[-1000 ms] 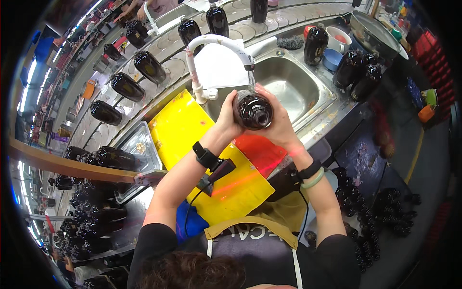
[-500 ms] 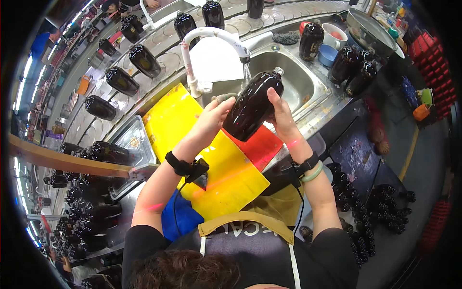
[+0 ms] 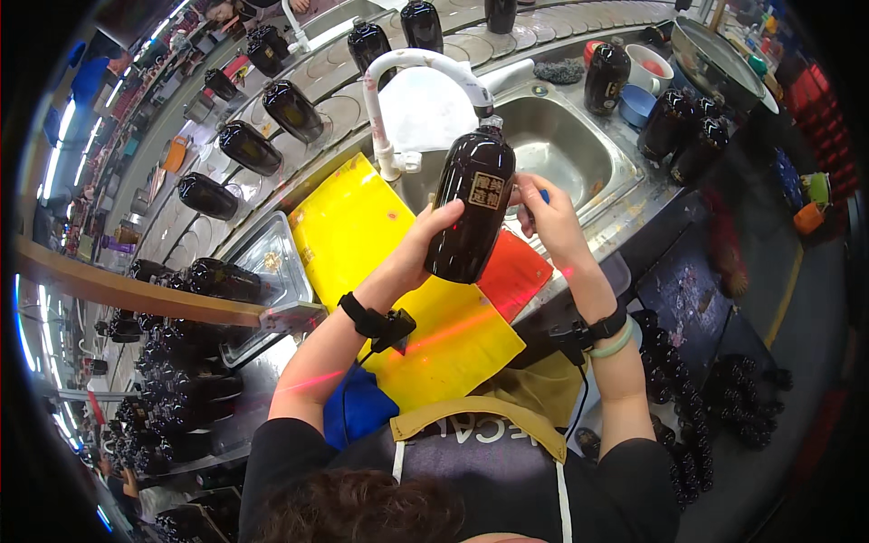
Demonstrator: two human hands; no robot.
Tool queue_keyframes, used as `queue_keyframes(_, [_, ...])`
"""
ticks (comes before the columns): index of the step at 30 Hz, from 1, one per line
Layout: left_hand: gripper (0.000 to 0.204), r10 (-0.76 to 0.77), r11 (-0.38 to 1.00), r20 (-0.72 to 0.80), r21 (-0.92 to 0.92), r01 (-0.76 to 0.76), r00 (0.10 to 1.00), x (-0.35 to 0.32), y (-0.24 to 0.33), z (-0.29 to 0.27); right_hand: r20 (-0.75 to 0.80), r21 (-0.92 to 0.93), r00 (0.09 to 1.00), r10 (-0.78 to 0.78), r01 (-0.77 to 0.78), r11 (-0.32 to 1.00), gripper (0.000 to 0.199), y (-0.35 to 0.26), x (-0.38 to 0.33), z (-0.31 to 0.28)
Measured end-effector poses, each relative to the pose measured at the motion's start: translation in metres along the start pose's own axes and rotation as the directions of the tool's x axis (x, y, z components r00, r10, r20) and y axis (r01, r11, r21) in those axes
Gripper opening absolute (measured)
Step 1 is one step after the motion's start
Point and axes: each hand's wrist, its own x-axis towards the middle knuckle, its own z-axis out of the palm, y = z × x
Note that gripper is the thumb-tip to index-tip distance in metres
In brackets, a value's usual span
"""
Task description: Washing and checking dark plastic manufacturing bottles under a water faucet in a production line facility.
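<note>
I hold a dark glossy bottle [image 3: 471, 213] with a small square label, tilted so its neck points up toward the white tap spout [image 3: 425, 68] over the steel sink [image 3: 566, 145]. My left hand [image 3: 425, 249] grips the bottle's lower body from the left. My right hand [image 3: 543, 217] is on its right side, fingers also pinching something small and blue. Under the bottle lie a yellow mat [image 3: 362, 244] and a red sheet [image 3: 516, 271].
Several dark bottles [image 3: 249, 145] lie along a curved roller conveyor at the back left. More bottles [image 3: 679, 127] stand right of the sink by a blue cup [image 3: 638, 104] and a pan [image 3: 715, 54]. A steel tray [image 3: 267, 271] sits left; crates of bottles [image 3: 172, 389] fill the lower left.
The bottle has swung from bottom-toward-me to nearly upright, neck now up at the spout and label facing me. Both hands shifted along its sides.
</note>
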Motion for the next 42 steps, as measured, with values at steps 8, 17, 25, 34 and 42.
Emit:
queue_keyframes(8, [0.074,-0.022,0.978,0.102,-0.205,0.042,0.995,-0.007,0.002,0.001,0.073,-0.008,0.995,-0.063,0.064,0.998,0.030,0.004,-0.001,-0.005])
queue_keyframes(17, [0.079,-0.042,0.970,0.076,-0.235,0.059,0.996,-0.008,-0.002,0.002,0.069,-0.007,0.997,-0.039,0.039,0.999,0.031,0.005,-0.010,-0.007])
queue_keyframes(25, [0.075,0.049,0.972,-0.030,-0.228,-0.055,0.998,-0.006,-0.006,0.012,0.148,-0.076,0.979,-0.142,0.154,0.985,0.071,-0.010,-0.017,0.011])
queue_keyframes(34, [0.077,0.088,0.986,0.045,-0.146,-0.080,0.995,-0.014,0.001,0.008,0.150,0.011,0.974,-0.173,0.173,0.985,0.080,-0.008,-0.019,0.019])
queue_keyframes(42, [0.071,0.132,0.979,0.093,-0.168,-0.115,0.987,-0.011,-0.001,0.007,0.127,-0.073,0.980,-0.152,0.162,0.984,0.079,-0.014,-0.021,0.019])
